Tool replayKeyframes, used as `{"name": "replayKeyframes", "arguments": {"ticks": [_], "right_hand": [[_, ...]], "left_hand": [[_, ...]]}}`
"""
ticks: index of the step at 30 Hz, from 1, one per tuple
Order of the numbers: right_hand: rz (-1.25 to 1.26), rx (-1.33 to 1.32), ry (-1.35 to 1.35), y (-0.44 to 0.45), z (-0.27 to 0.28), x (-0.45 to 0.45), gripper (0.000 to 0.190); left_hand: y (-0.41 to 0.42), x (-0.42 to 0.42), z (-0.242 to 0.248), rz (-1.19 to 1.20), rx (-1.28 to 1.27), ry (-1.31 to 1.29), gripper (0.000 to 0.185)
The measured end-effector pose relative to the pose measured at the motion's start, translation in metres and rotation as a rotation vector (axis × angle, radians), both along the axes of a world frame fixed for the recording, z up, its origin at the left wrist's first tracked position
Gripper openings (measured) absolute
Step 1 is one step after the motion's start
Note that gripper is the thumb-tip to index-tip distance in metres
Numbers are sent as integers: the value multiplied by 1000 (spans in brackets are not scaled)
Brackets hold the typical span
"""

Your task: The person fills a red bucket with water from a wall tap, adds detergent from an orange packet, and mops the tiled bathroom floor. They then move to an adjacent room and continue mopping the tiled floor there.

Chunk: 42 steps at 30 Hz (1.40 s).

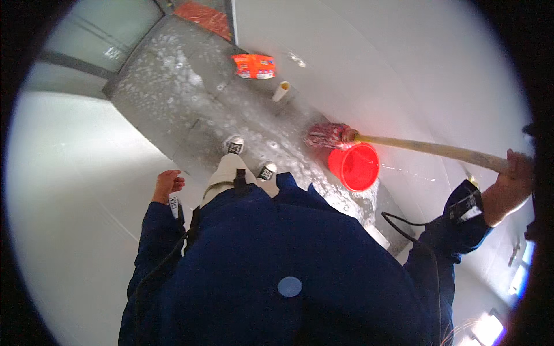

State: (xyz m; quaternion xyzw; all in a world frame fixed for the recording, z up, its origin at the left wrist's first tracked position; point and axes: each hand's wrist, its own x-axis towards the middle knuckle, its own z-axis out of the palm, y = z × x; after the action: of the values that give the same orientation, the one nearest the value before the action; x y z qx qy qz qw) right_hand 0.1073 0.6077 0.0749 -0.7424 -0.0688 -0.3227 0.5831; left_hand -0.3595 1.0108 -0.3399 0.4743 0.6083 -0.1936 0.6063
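Observation:
My right hand point(515, 177), at the right rim of the view, is closed around the wooden handle of a mop point(426, 148). The reddish, wet mop head point(327, 135) is at the floor beside the right wall, against the upper left rim of a red plastic bucket point(360, 168). My left hand point(169, 184) hangs at my left side near the white wall, holding nothing, with its fingers partly curled. Foamy water lies over the grey floor point(207, 112), around my black-and-white shoes.
An orange packet point(254, 66) lies along the right wall point(381, 73), with a short white pipe point(281, 91) standing up from the floor near it. A glass-panelled door point(104, 34) is at the upper left. A black cable point(400, 231) hangs by my right sleeve.

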Motion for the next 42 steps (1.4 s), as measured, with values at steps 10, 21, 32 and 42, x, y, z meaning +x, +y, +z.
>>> {"name": "replayKeyframes", "arguments": {"ticks": [10, 21, 32, 42], "right_hand": [[123, -230, 60, 97, -6, 24, 15], [681, 105, 375, 417, -51, 111, 35], [791, 205, 420, 660, -63, 203, 34], [870, 375, 180, 767, -54, 287, 32]], "left_hand": [[94, 19, 24, 74, 7, -37, 27], [248, 77, -19, 208, -42, 52, 22], [403, 131, 8, 434, 39, 52, 23], [465, 185, 30, 550, 150, -54, 22]]}}
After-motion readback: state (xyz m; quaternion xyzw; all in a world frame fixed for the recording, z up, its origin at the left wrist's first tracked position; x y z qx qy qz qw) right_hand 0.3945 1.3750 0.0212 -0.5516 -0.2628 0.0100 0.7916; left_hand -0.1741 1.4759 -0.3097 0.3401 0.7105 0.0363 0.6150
